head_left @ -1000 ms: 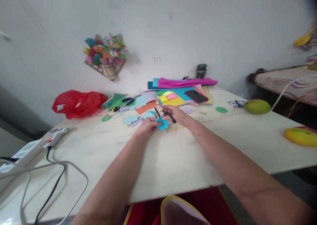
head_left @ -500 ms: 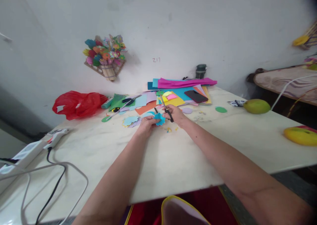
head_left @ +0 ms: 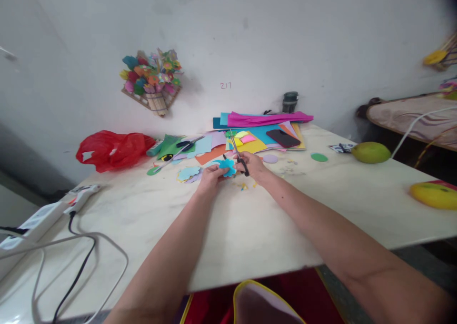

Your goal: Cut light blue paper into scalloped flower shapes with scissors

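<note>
My left hand [head_left: 211,177] pinches a blue scalloped paper piece [head_left: 227,168] above the table. Just to its right, my right hand [head_left: 253,166] is closed around the black handles of a pair of scissors [head_left: 243,166], whose blades point up and away. The fingertips of my right hand are close to the paper's right edge; whether they touch it cannot be made out. Left of my left hand lie a light blue scalloped piece [head_left: 188,173] and other cutouts. Small yellow scraps [head_left: 243,187] lie below the paper.
Coloured sheets [head_left: 262,136] and a phone [head_left: 283,138] lie at the back. A second pair of scissors [head_left: 185,144] and a red plastic bag [head_left: 110,152] are on the left. Cables and a power strip [head_left: 39,221] occupy the left edge; mangoes [head_left: 371,152] lie on the right.
The blue paper piece has turned and shifted slightly left in my left hand. My right hand still holds the scissors in nearly the same place.
</note>
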Available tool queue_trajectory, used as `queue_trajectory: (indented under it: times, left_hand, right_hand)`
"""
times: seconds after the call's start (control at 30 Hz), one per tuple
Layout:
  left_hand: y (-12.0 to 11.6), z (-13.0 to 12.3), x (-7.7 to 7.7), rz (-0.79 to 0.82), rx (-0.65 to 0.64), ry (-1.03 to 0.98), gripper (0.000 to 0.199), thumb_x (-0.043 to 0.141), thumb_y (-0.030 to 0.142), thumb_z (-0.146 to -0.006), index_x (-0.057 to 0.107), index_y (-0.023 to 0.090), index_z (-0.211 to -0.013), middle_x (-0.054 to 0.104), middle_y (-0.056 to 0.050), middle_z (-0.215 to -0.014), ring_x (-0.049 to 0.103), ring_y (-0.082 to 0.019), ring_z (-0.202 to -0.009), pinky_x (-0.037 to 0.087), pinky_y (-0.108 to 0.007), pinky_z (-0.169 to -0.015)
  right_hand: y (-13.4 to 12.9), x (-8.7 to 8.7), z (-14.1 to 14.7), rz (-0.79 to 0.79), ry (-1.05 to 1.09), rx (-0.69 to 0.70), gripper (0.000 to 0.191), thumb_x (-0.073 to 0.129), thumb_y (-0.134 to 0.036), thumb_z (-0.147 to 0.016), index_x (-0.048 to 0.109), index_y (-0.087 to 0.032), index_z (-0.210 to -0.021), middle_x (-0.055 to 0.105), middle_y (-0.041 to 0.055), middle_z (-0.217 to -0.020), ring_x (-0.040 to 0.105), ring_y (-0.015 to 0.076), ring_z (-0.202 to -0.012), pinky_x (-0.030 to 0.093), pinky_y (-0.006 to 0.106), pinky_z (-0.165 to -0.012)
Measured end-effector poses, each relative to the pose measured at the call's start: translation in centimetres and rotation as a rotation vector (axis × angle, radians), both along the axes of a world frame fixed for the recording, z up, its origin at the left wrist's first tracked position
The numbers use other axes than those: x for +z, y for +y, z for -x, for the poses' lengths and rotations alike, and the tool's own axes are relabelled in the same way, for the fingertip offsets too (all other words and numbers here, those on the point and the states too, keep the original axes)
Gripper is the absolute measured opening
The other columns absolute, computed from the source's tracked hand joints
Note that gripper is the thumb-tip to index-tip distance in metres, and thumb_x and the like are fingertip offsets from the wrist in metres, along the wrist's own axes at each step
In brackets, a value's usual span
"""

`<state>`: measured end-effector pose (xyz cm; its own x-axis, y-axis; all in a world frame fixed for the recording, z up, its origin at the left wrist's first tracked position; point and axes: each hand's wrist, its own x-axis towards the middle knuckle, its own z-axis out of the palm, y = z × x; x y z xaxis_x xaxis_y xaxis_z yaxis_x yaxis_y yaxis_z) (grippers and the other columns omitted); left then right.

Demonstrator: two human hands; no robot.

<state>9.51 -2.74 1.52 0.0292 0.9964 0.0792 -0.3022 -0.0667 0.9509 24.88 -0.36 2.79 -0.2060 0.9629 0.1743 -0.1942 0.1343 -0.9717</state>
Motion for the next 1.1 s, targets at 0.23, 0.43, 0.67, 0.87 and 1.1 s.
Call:
queue_trajectory:
  times: [0.23, 0.43, 0.67, 0.87, 1.1]
  left_hand:
    - [0.4, 0.5, -0.1, -0.024, 0.084, -0.029, 0.027, 0.082, 0.027, -0.047, 0.067, 0.012, -0.064, 0.068, -0.005, -0.069, 0.063, -0.017, -0.063, 0.052, -0.033, -0.070]
    - [0.8, 0.9, -0.2, -0.035, 0.161, -0.115, 0.028, 0.082, 0.027, -0.048, 0.065, 0.010, -0.064, 0.067, -0.007, -0.065, 0.065, -0.018, -0.060, 0.052, -0.032, -0.064]
    - [0.9, 1.3, -0.2, -0.024, 0.258, -0.265, 0.022, 0.079, 0.017, -0.053, 0.063, 0.011, -0.067, 0.068, -0.006, -0.071, 0.067, -0.018, -0.070, 0.053, -0.032, -0.073]
    - [0.9, 1.2, -0.1, -0.002, 0.239, -0.303, 0.017, 0.076, 0.015, -0.056, 0.063, 0.012, -0.066, 0.069, -0.005, -0.070, 0.066, -0.016, -0.069, 0.053, -0.030, -0.073]
    - [0.7, 0.6, 0.1, 0.004, 0.236, -0.340, 0.016, 0.075, 0.013, -0.058, 0.061, 0.012, -0.065, 0.067, -0.005, -0.067, 0.066, -0.016, -0.066, 0.054, -0.029, -0.071]
  right_hand:
    - [0.2, -0.2, -0.5, 0.003, -0.100, 0.027, 0.038, 0.079, -0.025, -0.055, 0.054, -0.017, -0.083, 0.058, -0.0052, -0.051, 0.052, 0.0080, -0.041, 0.034, 0.016, -0.036]
    - [-0.3, 0.0, -1.0, 0.025, -0.237, 0.170, 0.032, 0.071, -0.041, -0.070, 0.053, -0.014, -0.069, 0.062, 0.0021, -0.054, 0.054, 0.0093, -0.040, 0.028, 0.017, -0.028]
    - [-0.7, 0.3, -1.2, 0.061, -0.330, 0.307, 0.031, 0.067, -0.041, -0.075, 0.051, -0.015, -0.069, 0.063, 0.0043, -0.055, 0.056, 0.0111, -0.040, 0.033, 0.017, -0.028]
    - [-0.9, 0.1, -1.2, 0.044, -0.354, 0.380, 0.034, 0.068, -0.046, -0.074, 0.052, -0.015, -0.072, 0.063, 0.0031, -0.055, 0.057, 0.0110, -0.042, 0.033, 0.016, -0.028]
    - [-0.8, -0.2, -0.9, 0.008, -0.370, 0.367, 0.034, 0.067, -0.046, -0.074, 0.054, -0.015, -0.074, 0.062, 0.0020, -0.054, 0.056, 0.0099, -0.040, 0.031, 0.015, -0.028]
